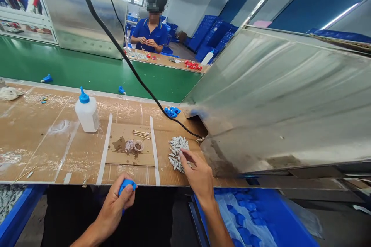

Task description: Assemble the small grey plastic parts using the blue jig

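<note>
My left hand (120, 197) is wrapped round a blue plastic part (127, 186) in front of the bench edge; much of the part is hidden by the fingers. At the right, my right hand (198, 173) reaches onto a pile of small grey parts (177, 144). Its thumb and index finger pinch at one small grey piece on the pile's near side. Left of the pile, a cardboard sheet (121, 159) carries two small round pots (138, 146) of brownish content and several wooden sticks (141, 134). Wet spots surround the pots.
A white bottle with a blue cap (88, 114) stands left of the cardboard. Blue parts (172, 112) lie behind the grey pile. A black cable (139, 77) crosses the view; a metal panel (275, 115) rises at right. A blue bin (269, 216) sits below. A co-worker (150, 32) sits opposite.
</note>
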Available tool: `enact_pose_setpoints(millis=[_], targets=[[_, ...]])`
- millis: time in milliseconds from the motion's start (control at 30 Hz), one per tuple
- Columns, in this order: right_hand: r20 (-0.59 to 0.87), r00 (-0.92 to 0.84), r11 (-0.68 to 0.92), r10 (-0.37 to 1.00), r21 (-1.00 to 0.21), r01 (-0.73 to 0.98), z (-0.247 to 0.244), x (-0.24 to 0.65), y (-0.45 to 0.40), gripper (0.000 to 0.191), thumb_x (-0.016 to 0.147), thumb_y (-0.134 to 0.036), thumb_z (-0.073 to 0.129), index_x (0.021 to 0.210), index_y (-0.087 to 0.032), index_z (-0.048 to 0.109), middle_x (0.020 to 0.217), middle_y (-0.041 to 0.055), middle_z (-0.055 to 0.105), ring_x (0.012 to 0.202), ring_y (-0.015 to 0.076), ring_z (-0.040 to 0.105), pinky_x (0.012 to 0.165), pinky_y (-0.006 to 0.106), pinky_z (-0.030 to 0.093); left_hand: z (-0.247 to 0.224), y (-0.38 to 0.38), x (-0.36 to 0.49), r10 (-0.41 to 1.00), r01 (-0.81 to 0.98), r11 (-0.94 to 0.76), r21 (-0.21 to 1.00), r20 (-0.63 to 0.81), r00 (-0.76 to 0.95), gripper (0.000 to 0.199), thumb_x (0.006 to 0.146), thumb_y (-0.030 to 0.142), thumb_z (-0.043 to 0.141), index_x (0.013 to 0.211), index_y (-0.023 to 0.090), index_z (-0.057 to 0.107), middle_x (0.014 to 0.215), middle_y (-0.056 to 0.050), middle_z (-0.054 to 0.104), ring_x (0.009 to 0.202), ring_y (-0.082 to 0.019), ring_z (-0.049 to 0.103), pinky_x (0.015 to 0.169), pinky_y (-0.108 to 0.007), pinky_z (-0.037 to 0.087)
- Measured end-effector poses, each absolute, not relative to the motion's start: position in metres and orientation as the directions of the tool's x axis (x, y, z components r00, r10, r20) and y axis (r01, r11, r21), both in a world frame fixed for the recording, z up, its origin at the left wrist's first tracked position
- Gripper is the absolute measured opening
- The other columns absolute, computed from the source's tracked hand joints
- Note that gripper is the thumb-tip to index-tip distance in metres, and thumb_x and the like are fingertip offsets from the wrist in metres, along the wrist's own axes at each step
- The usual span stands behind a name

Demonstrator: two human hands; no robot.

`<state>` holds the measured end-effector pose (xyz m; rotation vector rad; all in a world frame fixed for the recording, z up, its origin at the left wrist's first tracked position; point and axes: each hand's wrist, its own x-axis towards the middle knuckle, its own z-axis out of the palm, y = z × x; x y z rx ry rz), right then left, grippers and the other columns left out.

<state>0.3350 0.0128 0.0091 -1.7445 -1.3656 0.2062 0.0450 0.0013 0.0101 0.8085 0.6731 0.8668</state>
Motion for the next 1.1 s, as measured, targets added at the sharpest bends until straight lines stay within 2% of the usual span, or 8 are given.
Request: enact_pose_setpoints(millis=[133, 267, 333, 400, 633, 733, 833, 1100], targets=[[0.142, 0.486, -0.026, 0.862, -0.946, 0.322, 0.015, 0.319, 0.016, 0.042, 0.086, -0.054, 0.071, 0.109, -0.018, 0.074, 0.095, 0.0071, 0.075, 0.081, 0.0195, 0.071, 0.078, 0.033, 0.059, 0.015, 0.004, 0.043, 0.816, -0.473, 0.520, 0.711, -0.248, 0.522, 0.043, 0.093, 0.060, 0.058, 0.097, 0.018, 0.064, 0.074, 0.004, 0.050, 0.053, -0.007, 0.040, 0.055, -0.026, 0.026], [0.065, 0.468, -0.003, 0.881, -0.990, 0.143, 0.018, 0.302, 0.026, 0.038, 0.084, -0.052, 0.074, 0.108, -0.022, 0.077, 0.090, 0.0034, 0.075, 0.075, 0.0145, 0.069, 0.074, 0.027, 0.057, 0.010, 0.005, 0.039, 0.830, -0.434, 0.517, 0.738, -0.306, 0.467, 0.045, 0.089, 0.054, 0.070, 0.117, 0.019, 0.066, 0.089, -0.001, 0.061, 0.059, -0.009, 0.049, 0.063, -0.027, 0.032], [0.069, 0.459, 0.025, 0.886, -0.995, 0.101, 0.022, 0.293, 0.032, 0.032, 0.082, -0.048, 0.078, 0.101, -0.022, 0.078, 0.085, 0.0020, 0.075, 0.072, 0.0138, 0.069, 0.073, 0.026, 0.057, 0.009, 0.006, 0.036, 0.842, -0.426, 0.501, 0.754, -0.309, 0.442, 0.043, 0.088, 0.052, 0.073, 0.117, 0.020, 0.067, 0.082, 0.001, 0.061, 0.061, -0.009, 0.048, 0.065, -0.027, 0.032], [0.104, 0.439, 0.061, 0.893, -0.992, 0.112, 0.027, 0.284, 0.038, 0.027, 0.079, -0.044, 0.081, 0.095, -0.023, 0.080, 0.084, 0.0021, 0.076, 0.072, 0.0139, 0.070, 0.073, 0.025, 0.058, 0.010, 0.007, 0.033, 0.850, -0.443, 0.496, 0.746, -0.315, 0.422, 0.037, 0.088, 0.049, 0.074, 0.111, 0.020, 0.068, 0.073, 0.003, 0.057, 0.062, -0.009, 0.046, 0.066, -0.026, 0.031], [0.237, 0.238, 0.175, 0.942, -0.951, 0.256, 0.046, 0.245, 0.061, 0.015, 0.086, -0.035, 0.077, 0.096, -0.024, 0.080, 0.089, 0.0026, 0.078, 0.079, 0.0180, 0.073, 0.076, 0.030, 0.060, 0.016, 0.014, 0.029, 0.871, -0.545, 0.478, 0.689, -0.289, 0.398, 0.031, 0.091, 0.049, 0.069, 0.107, 0.022, 0.065, 0.077, 0.004, 0.052, 0.058, -0.008, 0.044, 0.062, -0.027, 0.030], [0.454, 0.082, 0.363, 0.887, -0.797, 0.483, 0.052, 0.229, 0.070, 0.012, 0.093, -0.027, 0.069, 0.100, -0.025, 0.079, 0.099, 0.0031, 0.078, 0.092, 0.0188, 0.073, 0.086, 0.032, 0.058, 0.013, 0.015, 0.027, 0.881, -0.542, 0.456, 0.706, -0.273, 0.386, 0.030, 0.092, 0.049, 0.066, 0.102, 0.021, 0.064, 0.075, 0.004, 0.050, 0.057, -0.008, 0.041, 0.061, -0.027, 0.029], [0.585, -0.069, 0.509, 0.808, -0.634, 0.583, 0.056, 0.217, 0.077, 0.016, 0.097, -0.021, 0.063, 0.105, -0.023, 0.077, 0.098, 0.0036, 0.077, 0.092, 0.0182, 0.071, 0.086, 0.033, 0.057, 0.010, 0.016, 0.023, 0.889, -0.523, 0.436, 0.732, -0.259, 0.378, 0.031, 0.093, 0.049, 0.064, 0.103, 0.020, 0.063, 0.075, 0.004, 0.049, 0.058, -0.009, 0.039, 0.061, -0.028, 0.027], [0.572, -0.179, 0.538, 0.800, -0.555, 0.635, 0.048, 0.209, 0.084, 0.020, 0.099, -0.020, 0.057, 0.106, -0.023, 0.075, 0.099, 0.0053, 0.077, 0.092, 0.0197, 0.071, 0.087, 0.037, 0.057, 0.004, 0.016, 0.017, 0.902, -0.422, 0.390, 0.818, -0.248, 0.353, 0.034, 0.094, 0.051, 0.063, 0.107, 0.021, 0.060, 0.073, 0.005, 0.044, 0.060, -0.010, 0.037, 0.063, -0.028, 0.027]])
